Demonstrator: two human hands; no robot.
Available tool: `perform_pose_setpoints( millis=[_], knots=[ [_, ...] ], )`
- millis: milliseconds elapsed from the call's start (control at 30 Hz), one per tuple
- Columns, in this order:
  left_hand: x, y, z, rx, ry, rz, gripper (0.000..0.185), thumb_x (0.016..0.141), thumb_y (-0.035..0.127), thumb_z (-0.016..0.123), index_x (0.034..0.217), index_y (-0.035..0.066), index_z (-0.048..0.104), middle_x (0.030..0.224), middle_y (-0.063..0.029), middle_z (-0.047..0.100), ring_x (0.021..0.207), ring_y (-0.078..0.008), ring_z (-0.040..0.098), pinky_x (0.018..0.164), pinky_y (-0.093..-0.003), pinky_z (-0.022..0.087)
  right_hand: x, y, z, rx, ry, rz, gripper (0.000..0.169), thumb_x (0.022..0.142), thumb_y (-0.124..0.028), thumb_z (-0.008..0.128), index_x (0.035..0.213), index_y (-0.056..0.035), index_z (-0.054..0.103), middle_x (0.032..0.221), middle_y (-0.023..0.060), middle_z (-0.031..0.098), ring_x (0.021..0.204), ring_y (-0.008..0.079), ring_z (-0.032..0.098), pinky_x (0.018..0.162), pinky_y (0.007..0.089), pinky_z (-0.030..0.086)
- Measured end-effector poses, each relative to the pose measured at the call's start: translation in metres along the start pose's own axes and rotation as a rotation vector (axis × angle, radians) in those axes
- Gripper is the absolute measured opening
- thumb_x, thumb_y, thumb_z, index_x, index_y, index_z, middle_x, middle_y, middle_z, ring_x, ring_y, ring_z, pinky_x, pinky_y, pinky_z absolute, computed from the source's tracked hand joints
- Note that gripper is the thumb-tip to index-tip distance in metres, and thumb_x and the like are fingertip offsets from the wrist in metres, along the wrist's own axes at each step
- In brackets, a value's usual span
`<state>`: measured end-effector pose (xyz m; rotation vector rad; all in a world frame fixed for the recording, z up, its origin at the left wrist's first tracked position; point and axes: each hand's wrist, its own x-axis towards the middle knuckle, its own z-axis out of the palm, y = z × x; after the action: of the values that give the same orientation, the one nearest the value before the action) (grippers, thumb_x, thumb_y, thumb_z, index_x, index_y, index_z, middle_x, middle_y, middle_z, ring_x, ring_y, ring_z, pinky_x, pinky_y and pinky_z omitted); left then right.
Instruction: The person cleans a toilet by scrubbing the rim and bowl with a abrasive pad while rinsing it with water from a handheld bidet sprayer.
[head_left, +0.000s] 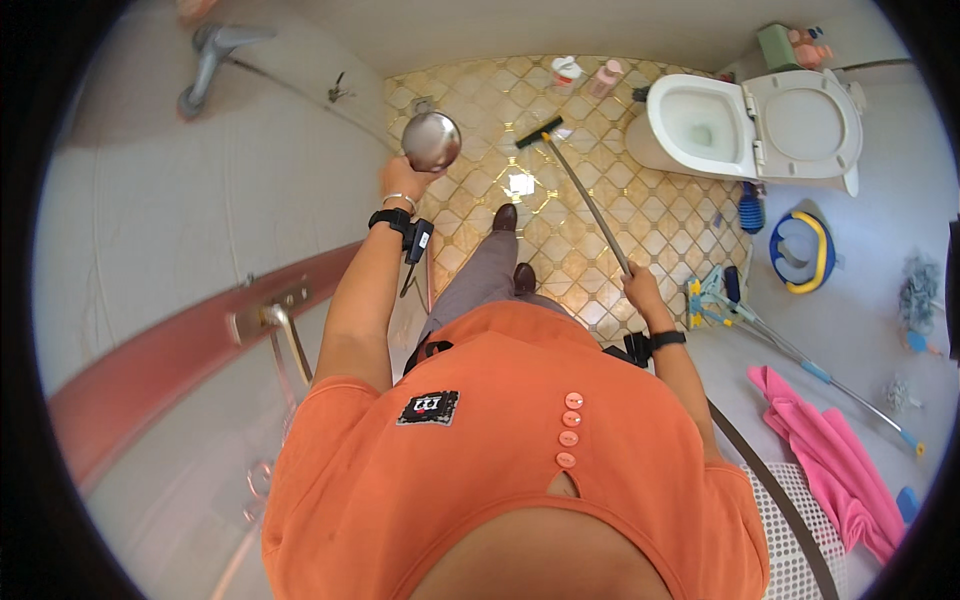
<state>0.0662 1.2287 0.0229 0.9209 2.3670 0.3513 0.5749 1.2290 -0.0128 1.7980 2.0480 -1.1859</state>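
My left hand (407, 180) grips a round, shiny metal vessel (432, 142), seen from above over the tiled floor near the left wall; its handle, if any, is hidden. In my right hand (643, 289) is the upper end of a long pole, which slants away to a dark brush or squeegee head (539, 132) resting on the yellowish tiles (480, 184). The tiles near that head shine with reflected light. Both wrists carry black straps with small devices.
An open white toilet (701, 135) stands at the right, with bottles (606, 78) on the floor left of it. Mops (780, 345) lean at the right wall beside a blue basin (780, 251) and a pink towel (829, 457). An open door with a metal handle (289, 330) is at the left.
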Motion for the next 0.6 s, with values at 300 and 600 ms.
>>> perform_pose_setpoints(
  millis=[300,600],
  knots=[
    [0.058,0.108,0.044,0.099,-0.118,0.280,0.050,0.059,0.040,0.088,0.089,0.003,0.074,0.081,-0.0178,0.071,0.078,-0.0346,0.068,0.073,-0.0411,0.053,-0.121,0.047,-0.069,0.038,0.036,0.404,0.040,0.084,-0.019,0.062,0.122,-0.0055,0.063,0.103,0.0274,0.065,0.102,0.0416,0.062,0.089,0.0436,0.050],
    [0.162,0.057,-0.039,-0.046,0.088,-0.113,0.048,0.066,0.040,0.085,0.081,-0.004,0.071,0.068,-0.0154,0.068,0.062,-0.0264,0.068,0.061,-0.0376,0.051,-0.173,0.115,-0.135,-0.149,0.045,0.669,0.037,0.083,-0.025,0.061,0.118,-0.0167,0.067,0.110,0.0193,0.066,0.104,0.0376,0.063,0.091,0.0445,0.050]
  ],
)
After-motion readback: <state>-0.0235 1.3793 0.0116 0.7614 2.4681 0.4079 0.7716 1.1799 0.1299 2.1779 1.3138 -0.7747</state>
